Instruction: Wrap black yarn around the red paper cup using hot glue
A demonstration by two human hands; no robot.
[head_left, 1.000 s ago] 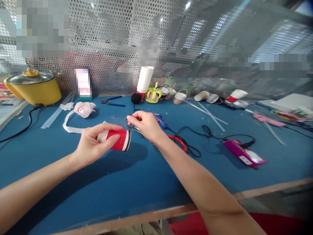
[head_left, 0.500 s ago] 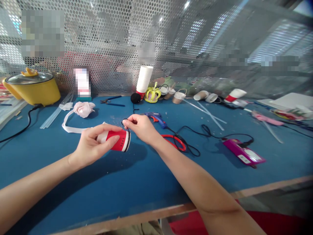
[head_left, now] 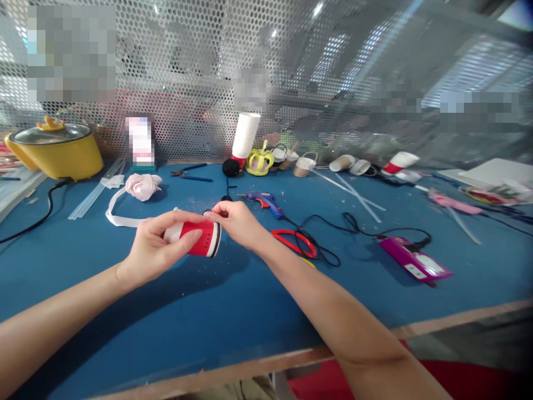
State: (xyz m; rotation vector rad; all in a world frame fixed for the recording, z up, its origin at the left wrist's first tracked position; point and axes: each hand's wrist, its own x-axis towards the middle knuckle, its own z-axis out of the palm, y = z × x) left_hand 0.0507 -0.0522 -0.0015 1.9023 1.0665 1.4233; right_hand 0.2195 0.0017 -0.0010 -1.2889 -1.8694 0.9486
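My left hand [head_left: 156, 250] grips a red and white paper cup [head_left: 199, 239], held on its side above the blue table with its rim to the right. A black cord runs around that rim. My right hand [head_left: 235, 221] pinches the black cord at the top of the rim, fingertips touching the cup. The cord leads back toward a black ball of yarn [head_left: 230, 166] near the mesh wall.
A blue glue gun [head_left: 263, 200], red scissors [head_left: 295, 240] and a magenta power strip [head_left: 414, 262] lie right of my hands. A pink fabric rose [head_left: 142, 185], a yellow pot [head_left: 56, 150], a cup stack [head_left: 245, 136] and small cup baskets stand along the mesh wall.
My right hand has moved left and down, bringing the pinched cord from beside the cup onto its rim. The left hand and the cup stay nearly still.
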